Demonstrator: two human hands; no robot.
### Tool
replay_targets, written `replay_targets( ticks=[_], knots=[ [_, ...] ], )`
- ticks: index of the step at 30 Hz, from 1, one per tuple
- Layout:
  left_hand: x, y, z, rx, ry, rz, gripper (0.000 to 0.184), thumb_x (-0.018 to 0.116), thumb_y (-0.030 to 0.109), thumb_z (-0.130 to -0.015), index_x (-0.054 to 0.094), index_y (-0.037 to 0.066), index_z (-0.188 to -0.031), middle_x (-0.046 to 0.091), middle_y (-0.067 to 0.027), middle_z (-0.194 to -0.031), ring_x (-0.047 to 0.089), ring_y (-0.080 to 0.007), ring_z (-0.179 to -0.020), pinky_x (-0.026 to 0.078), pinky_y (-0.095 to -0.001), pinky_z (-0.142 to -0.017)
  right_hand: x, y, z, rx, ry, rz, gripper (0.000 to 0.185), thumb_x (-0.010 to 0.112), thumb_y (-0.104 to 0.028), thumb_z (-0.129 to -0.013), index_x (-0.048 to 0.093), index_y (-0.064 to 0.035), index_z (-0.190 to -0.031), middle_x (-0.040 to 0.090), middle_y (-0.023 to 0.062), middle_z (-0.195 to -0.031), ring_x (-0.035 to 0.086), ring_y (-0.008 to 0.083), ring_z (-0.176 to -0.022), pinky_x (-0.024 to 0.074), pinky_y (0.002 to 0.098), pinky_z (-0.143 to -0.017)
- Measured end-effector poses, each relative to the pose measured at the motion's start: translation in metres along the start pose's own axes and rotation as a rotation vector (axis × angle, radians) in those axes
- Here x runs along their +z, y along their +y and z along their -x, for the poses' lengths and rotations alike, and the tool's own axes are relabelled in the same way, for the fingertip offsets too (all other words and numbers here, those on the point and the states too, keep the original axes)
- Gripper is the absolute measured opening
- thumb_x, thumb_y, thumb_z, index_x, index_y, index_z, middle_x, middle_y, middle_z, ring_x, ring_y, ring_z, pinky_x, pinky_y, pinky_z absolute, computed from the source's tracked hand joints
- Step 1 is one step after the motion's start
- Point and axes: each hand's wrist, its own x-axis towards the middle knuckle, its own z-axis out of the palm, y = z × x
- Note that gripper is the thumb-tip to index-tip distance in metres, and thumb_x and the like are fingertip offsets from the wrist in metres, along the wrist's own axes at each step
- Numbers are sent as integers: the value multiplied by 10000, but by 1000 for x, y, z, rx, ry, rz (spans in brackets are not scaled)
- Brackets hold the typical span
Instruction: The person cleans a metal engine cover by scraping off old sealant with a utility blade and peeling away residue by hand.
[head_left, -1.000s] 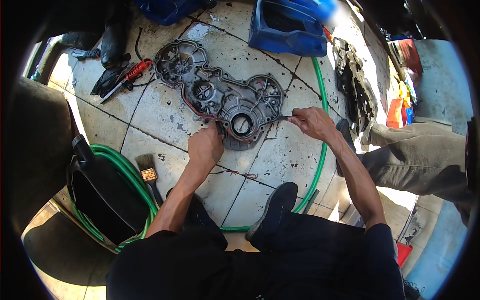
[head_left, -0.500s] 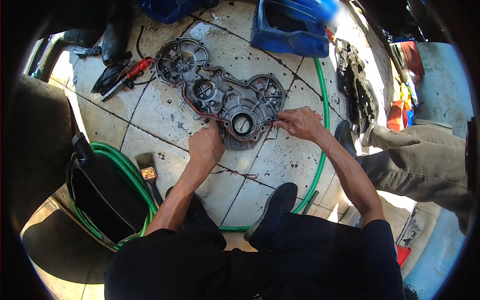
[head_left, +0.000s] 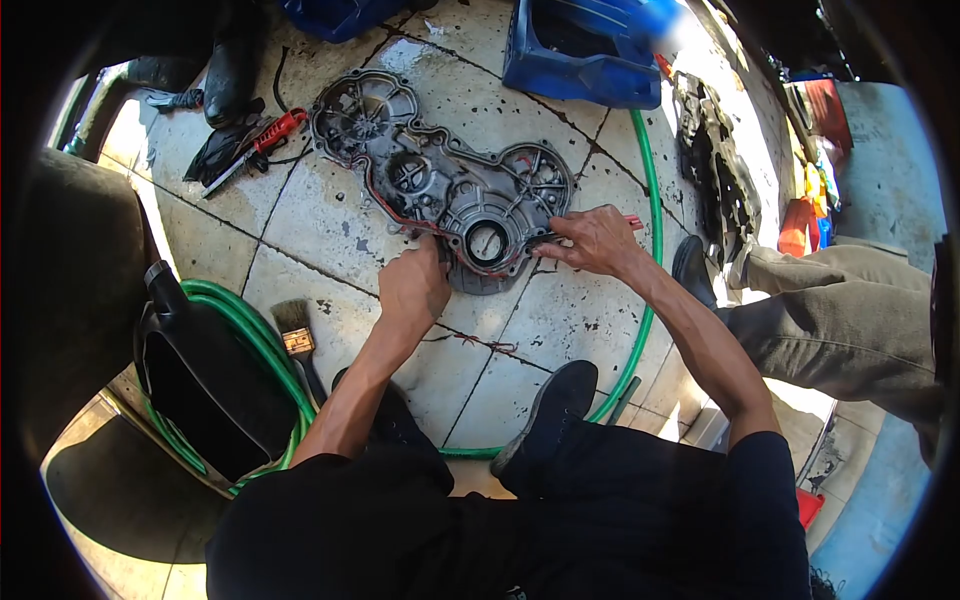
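Observation:
A grey metal engine timing cover (head_left: 430, 185) lies on the tiles, its ribbed inner side up, with red sealant along part of its rim. My left hand (head_left: 412, 285) is closed on the cover's near edge, left of the round seal opening (head_left: 487, 243). On the other side of that opening, my right hand (head_left: 597, 243) grips a slim tool whose red end (head_left: 634, 222) sticks out behind the knuckles. The tool's tip points at the cover's right rim; its exact kind is hidden by the fingers. Red scraps (head_left: 490, 346) of sealant lie on the floor nearer to me.
A green hose (head_left: 652, 190) curves around the right side. At left are a black jug (head_left: 215, 380), a paintbrush (head_left: 296, 335) and a red-handled tool (head_left: 280, 130). A blue cut-open container (head_left: 580, 70) stands behind. Another person's trouser leg (head_left: 830, 325) reaches in from the right.
My right hand has shifted slightly up and its grip has turned, so more of the tool's red end shows. The left hand stays at the cover's edge.

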Motion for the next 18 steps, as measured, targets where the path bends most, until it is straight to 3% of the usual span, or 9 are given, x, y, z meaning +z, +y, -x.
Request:
replay_targets(
  ticks=[4,8,10,18],
  knots=[
    [2,-1,0,6,17,-3,262,677,156,-854,567,-19,-1014,691,-263,-797,690,-445,-750,545,-529,-672,-6,5,-13,-39,13,-3,614,582,-679,-885,632,-105,-673,595,77,-547,624,293,-542,448,417,-498],
    [3,-4,0,10,31,1,251,670,155,-856,567,-14,-1011,690,-256,-788,688,-444,-742,541,-530,-664,-21,4,-21,-48,-108,55,629,595,-698,-860,634,-109,-643,594,78,-539,620,288,-529,442,415,-493],
    [5,-6,0,10,34,27,320,684,205,-867,564,-2,-1079,683,-274,-796,673,-465,-748,530,-546,-657,-22,1,-22,-56,-134,74,628,600,-699,-855,635,-109,-643,600,74,-545,622,285,-530,442,416,-492],
    [8,-8,-1,20,29,37,305,681,198,-870,565,6,-1076,683,-270,-781,674,-462,-739,530,-545,-653,-19,-11,1,-59,112,22,585,627,-645,-877,618,-102,-659,586,57,-536,589,271,-477,441,421,-485]
  ],
)
